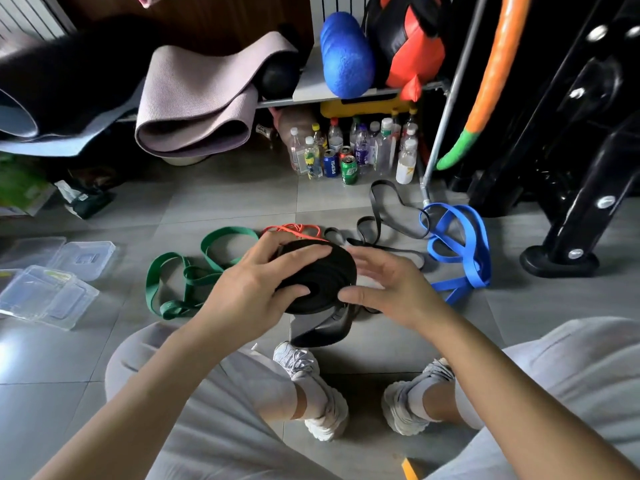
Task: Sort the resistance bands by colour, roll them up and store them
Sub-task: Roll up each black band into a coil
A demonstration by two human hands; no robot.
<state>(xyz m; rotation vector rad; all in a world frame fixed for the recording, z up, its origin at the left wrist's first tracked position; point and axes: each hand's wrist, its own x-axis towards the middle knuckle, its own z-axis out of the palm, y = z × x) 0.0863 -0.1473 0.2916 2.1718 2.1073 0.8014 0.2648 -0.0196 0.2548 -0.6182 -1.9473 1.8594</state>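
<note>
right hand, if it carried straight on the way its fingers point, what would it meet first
The rolled black band, held in the left hand; the right hand points left at it, its thumb apparently touching the roll's edge.

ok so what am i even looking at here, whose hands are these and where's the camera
There is no machine here: a person wears one camera on the head, looking down at their own hands as they crouch on a tiled floor. The left hand grips a rolled black resistance band, whose loose end hangs below; the right hand touches the roll's edge with fairly straight fingers. On the floor behind lie a green band, an orange band, a blue band and a loose black band, all unrolled. To the left sit clear plastic boxes, and bottles and cans stand under a shelf at the back.
</note>
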